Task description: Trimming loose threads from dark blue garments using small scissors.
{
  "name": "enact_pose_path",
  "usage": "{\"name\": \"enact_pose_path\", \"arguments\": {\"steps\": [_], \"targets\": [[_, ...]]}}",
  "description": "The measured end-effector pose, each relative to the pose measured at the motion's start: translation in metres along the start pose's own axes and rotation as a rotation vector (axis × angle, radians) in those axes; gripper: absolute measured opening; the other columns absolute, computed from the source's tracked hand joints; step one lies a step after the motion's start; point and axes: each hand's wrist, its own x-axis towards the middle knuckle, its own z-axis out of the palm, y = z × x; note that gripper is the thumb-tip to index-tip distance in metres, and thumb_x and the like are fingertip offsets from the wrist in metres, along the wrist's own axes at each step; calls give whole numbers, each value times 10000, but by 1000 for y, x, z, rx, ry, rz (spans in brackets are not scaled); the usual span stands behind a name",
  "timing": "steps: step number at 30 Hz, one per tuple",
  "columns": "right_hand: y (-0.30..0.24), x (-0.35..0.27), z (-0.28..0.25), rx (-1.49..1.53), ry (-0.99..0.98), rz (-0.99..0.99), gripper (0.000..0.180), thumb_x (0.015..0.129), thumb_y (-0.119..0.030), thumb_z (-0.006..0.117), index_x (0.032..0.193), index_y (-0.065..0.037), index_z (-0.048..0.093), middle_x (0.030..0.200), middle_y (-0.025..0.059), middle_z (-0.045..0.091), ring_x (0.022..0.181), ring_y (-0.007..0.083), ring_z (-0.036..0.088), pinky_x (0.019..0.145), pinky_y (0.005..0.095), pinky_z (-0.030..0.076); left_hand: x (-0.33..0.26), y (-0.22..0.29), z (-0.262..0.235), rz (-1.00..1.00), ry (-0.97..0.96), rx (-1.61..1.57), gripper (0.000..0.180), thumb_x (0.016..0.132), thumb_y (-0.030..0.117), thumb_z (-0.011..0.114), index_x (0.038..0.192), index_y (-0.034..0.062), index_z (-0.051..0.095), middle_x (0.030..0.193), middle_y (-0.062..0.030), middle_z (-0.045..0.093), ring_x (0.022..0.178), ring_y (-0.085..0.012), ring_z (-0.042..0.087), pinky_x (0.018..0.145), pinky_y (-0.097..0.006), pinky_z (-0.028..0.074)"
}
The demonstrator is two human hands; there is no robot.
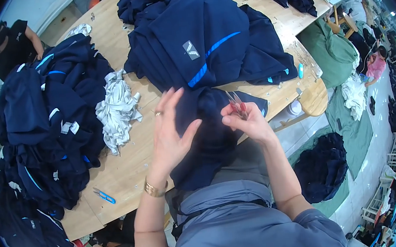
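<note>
My left hand point(167, 139) hovers over a navy garment point(204, 154), fingers stretched and thumb spread, with nothing in it. To its right, my right hand point(252, 123) is closed around red-handled thread snips point(238, 105), their blades pointing up and away from me. The garment hangs over the near table edge toward my lap. Just beyond it lies a large heap of navy garments point(187, 27) with bright blue stripes and a grey patch. Whether the right fingers also pinch some cloth or thread, I cannot tell.
More navy garments point(27, 123) are heaped on the left of the wooden table point(133, 172), beside crumpled white cloth strips point(118, 114). Blue snips point(104, 196) lie near the front edge. A person point(16, 46) is at the far left. A dark bundle point(322, 168) rests on green sheeting at right.
</note>
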Motion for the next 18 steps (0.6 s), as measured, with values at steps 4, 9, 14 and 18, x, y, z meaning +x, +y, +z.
{"name": "enact_pose_path", "arguments": {"steps": [4,9,14,18], "targets": [[-33,-6,10,146,-208,-95,141,793,-100,681,879,-10,615,625,-14,557,531,41,501,492,189,385,28,5,-11,220,-519,-158,306,880,236,548,1116,42,531,1395,-148,351,1368,-337,124,1082,-430,150],[-38,2,8,151,-103,-66,123,817,-126,662,850,-22,606,566,-53,494,438,16,403,404,171,272,28,-4,-9,-166,-618,-848,195,917,223,522,897,30,545,922,-6,582,936,-120,533,834,-250,401],[-21,3,18,-200,246,-355,196,825,-180,653,769,-29,543,571,-73,387,516,-4,291,461,177,221,15,-14,2,-486,-244,-1201,92,916,139,514,927,61,561,848,30,591,774,-32,534,707,-194,428],[-19,-4,24,-612,293,-614,270,744,-261,683,723,-33,540,575,67,470,524,232,441,532,330,330,11,-16,-8,-585,-227,-1265,115,919,140,506,945,47,567,890,1,619,808,-57,570,741,-204,454]]}}
